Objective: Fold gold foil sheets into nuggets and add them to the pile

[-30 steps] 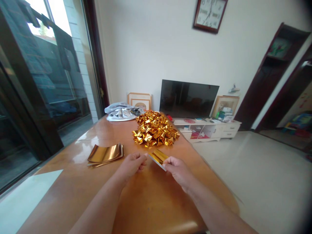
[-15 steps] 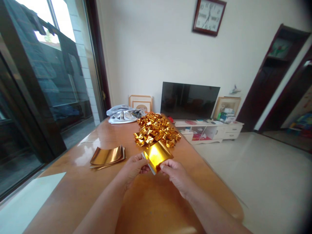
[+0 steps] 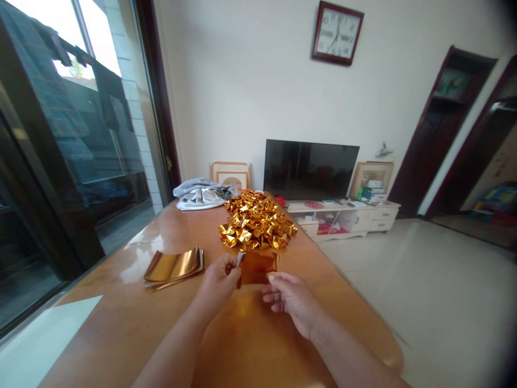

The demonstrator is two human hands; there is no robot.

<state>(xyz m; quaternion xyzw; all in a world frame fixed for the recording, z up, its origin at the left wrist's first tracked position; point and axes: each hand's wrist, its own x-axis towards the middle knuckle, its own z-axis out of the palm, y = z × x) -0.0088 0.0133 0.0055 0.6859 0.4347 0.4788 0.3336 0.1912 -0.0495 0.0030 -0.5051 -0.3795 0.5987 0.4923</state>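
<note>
Between my two hands a sheet of gold foil paper (image 3: pixel 258 268) is held up over the table, its left and right edges curling. My left hand (image 3: pixel 221 277) is closed on its left edge, where a pale strip shows. With thumb and fingertips, my right hand (image 3: pixel 291 295) pinches its lower right corner; the other fingers are loosely curled below. Just beyond the sheet lies a heap of folded gold foil pieces (image 3: pixel 258 221). Left of my left hand rests a curved stack of gold foil sheets (image 3: pixel 173 267).
The wooden table (image 3: pixel 242 345) carries a pale sheet (image 3: pixel 52 334) at its left edge and a grey cloth bundle (image 3: pixel 204 193) at its far end. Beyond stand a television (image 3: pixel 311 170) and a white low cabinet (image 3: pixel 363 218). A glass door (image 3: pixel 72 161) is on the left.
The foil sheet has turned from tilted and bright to squarer and darker, and is nearer level with my hands. My right hand has shifted slightly lower. The view has moved a little.
</note>
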